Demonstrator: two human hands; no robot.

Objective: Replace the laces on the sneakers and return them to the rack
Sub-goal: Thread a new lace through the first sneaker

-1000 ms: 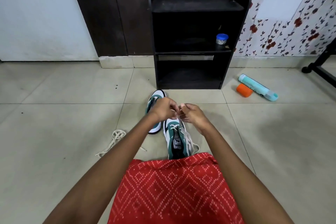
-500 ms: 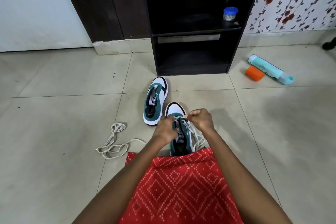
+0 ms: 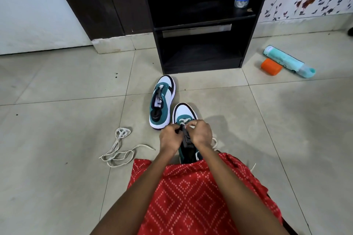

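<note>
The near sneaker (image 3: 184, 112) shows only its toe: both hands cover its eyelets, and the red cloth (image 3: 191, 196) at 6 o'clock hides its heel. The right hand (image 3: 200, 133) pinches the lace (image 3: 183, 120), but what the left hand's (image 3: 170, 139) curled fingertips hold is too small to tell. At 4 o'clock of the sneaker the lace's loose run slips under the cloth. At 12 o'clock the rack (image 3: 200, 59) loses its top to the picture's edge. At 3 o'clock a dark thing (image 3: 351, 31) is cut off.
</note>
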